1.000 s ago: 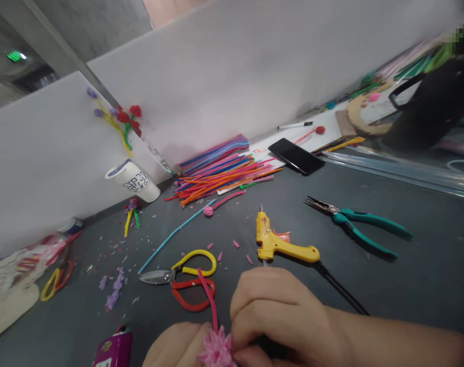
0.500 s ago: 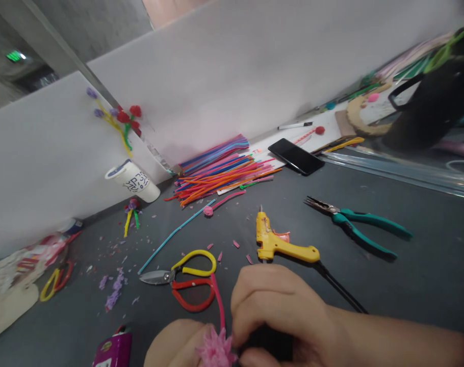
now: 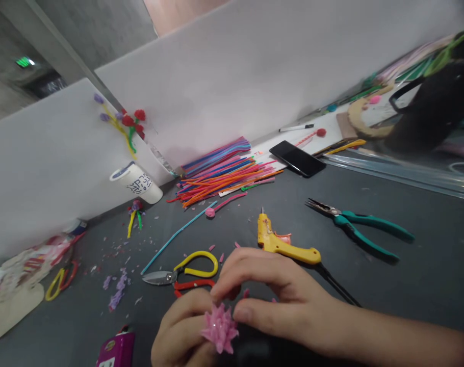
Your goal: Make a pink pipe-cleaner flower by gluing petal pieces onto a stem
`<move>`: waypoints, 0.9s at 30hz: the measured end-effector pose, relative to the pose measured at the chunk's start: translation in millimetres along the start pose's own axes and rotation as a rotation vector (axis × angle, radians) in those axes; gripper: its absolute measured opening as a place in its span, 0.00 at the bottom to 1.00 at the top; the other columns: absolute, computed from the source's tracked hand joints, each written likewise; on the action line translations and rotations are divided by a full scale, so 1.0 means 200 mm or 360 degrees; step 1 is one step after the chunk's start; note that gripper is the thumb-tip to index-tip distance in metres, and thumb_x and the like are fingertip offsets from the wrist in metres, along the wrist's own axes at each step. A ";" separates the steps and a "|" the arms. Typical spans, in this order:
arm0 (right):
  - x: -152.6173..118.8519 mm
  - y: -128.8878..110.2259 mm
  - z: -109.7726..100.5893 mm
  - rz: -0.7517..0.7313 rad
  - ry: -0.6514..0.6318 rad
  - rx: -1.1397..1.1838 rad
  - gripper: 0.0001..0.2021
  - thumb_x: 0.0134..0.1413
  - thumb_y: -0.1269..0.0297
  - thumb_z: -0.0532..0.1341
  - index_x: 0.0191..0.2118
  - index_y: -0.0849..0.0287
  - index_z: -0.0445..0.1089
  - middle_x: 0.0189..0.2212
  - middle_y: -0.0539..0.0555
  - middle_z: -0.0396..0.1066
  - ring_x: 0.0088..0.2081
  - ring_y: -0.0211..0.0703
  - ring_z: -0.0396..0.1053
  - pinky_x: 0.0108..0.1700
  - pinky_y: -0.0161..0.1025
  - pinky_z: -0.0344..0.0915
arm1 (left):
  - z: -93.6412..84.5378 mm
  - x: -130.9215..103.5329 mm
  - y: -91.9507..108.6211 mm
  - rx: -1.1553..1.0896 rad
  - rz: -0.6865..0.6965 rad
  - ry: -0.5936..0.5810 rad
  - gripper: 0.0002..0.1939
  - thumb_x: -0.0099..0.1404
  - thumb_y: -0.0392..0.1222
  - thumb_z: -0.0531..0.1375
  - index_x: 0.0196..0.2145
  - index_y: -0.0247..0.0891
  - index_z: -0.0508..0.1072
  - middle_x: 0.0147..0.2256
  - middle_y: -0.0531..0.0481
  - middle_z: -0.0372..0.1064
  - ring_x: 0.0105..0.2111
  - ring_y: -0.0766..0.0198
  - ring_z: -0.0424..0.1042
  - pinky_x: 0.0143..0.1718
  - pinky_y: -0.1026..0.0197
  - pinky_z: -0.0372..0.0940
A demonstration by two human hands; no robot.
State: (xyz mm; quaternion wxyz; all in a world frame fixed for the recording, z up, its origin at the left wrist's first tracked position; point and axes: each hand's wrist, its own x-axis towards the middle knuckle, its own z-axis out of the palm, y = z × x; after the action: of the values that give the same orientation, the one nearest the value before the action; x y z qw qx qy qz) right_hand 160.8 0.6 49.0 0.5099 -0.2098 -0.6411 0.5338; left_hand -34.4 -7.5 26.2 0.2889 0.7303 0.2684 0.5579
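A pink spiky flower (image 3: 220, 329) with a shiny spot at its centre faces up near the bottom edge. My left hand (image 3: 182, 326) is closed around its underside, fingers curled. On the flower's right, my right hand (image 3: 274, 293) arches over with thumb and forefinger apart, the thumb tip beside the petals; I cannot tell whether it touches them. Just beyond my hands lie scissors (image 3: 160, 278) with one yellow and one red handle, the red one partly hidden. A yellow glue gun (image 3: 289, 248) rests past my right hand, its black cord running under my forearm.
Pliers (image 3: 360, 232) lie at the right. Behind are colourful pipe cleaners (image 3: 216, 178), a phone (image 3: 297, 159) and a white cup (image 3: 140, 186). A blue stem (image 3: 174, 237), purple scraps (image 3: 118, 291) and a purple box (image 3: 117, 350) are at the left. A white partition (image 3: 255, 76) borders the table.
My right hand has opened and shifted left over the scissors' red handle. The flower has risen slightly, facing more upward, and the pink stem seen beside it is now hidden.
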 end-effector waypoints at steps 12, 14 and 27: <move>0.00 0.00 0.02 0.0020 0.0046 -0.0014 0.04 0.50 0.74 0.65 0.34 0.62 0.75 0.30 0.51 0.72 0.34 0.36 0.68 0.40 0.33 0.65 | 0.02 -0.02 -0.03 -0.0215 -0.0209 -0.0166 0.07 0.63 0.43 0.61 0.32 0.40 0.77 0.28 0.51 0.72 0.27 0.65 0.70 0.28 0.65 0.67; 0.00 0.00 0.02 0.0002 0.0066 -0.0044 0.03 0.50 0.74 0.65 0.33 0.62 0.75 0.30 0.50 0.72 0.34 0.36 0.68 0.40 0.33 0.65 | 0.02 -0.03 -0.04 -0.0214 -0.0218 -0.0167 0.06 0.62 0.44 0.61 0.32 0.40 0.77 0.28 0.51 0.73 0.27 0.65 0.70 0.27 0.66 0.66; 0.01 0.00 0.01 0.0206 0.0066 0.0060 0.01 0.52 0.71 0.65 0.31 0.62 0.75 0.28 0.50 0.73 0.33 0.37 0.69 0.40 0.34 0.65 | 0.02 -0.03 -0.04 -0.0252 -0.0291 -0.0236 0.06 0.63 0.40 0.60 0.30 0.40 0.76 0.29 0.51 0.72 0.27 0.65 0.70 0.28 0.65 0.65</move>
State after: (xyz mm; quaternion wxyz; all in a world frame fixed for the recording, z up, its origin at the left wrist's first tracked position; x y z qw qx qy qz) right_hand 158.8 0.8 49.3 0.4914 -0.2523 -0.6052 0.5732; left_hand -32.5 -6.8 15.0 0.4143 0.7169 0.2667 0.4932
